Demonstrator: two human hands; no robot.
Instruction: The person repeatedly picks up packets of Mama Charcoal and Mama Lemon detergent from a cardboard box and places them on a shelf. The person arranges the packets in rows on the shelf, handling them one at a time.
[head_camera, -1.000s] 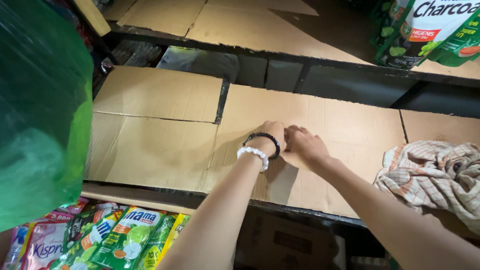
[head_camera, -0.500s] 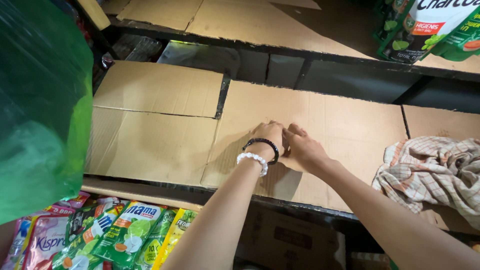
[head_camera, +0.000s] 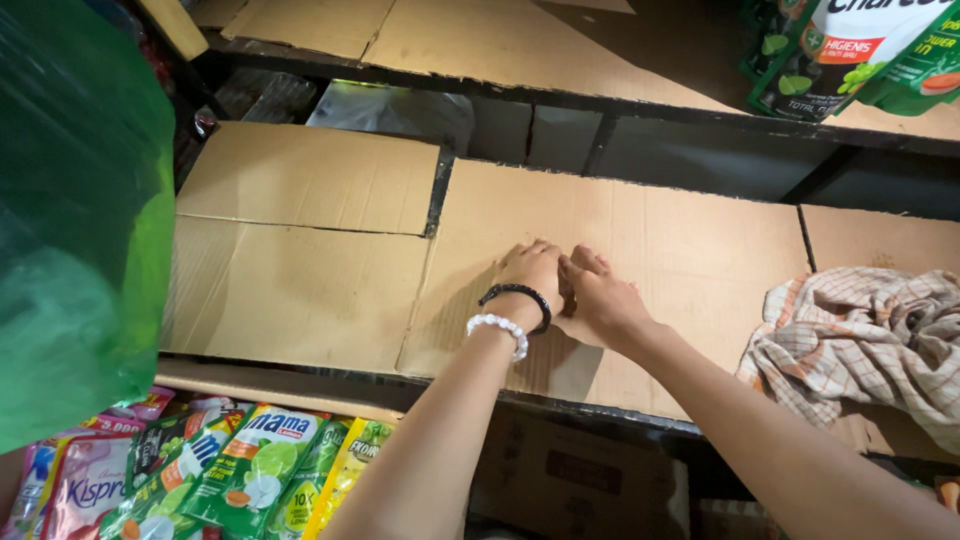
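Left hand: I see my left hand (head_camera: 535, 272) lying palm-down on the cardboard sheet (head_camera: 640, 250), fingers together and flat, gripping nothing; 2 bracelets sit on its wrist, 1 black, 1 of white beads.
Right hand: my right hand (head_camera: 600, 300) presses the same sheet, touching the left hand; I cannot tell how its fingers are set.
Cardboard sheet: it lies flat on the middle shelf (head_camera: 330, 375), long axis running left to right along the shelf, its near edge hanging slightly over the shelf front.
Neighbouring sheet: a second cardboard piece (head_camera: 300, 250) lies just beside it on the left, with a narrow dark gap between the 2.
Cloth: a checked cloth (head_camera: 860, 335) lies crumpled on the shelf to the right, apart from my hands.
Surroundings: a dark shelf rack, another cardboard-lined shelf (head_camera: 500, 40) above, green pouches (head_camera: 850, 50) at the top right, colourful sachets (head_camera: 200, 475) below left, a green plastic bag (head_camera: 70, 220) close on the left.
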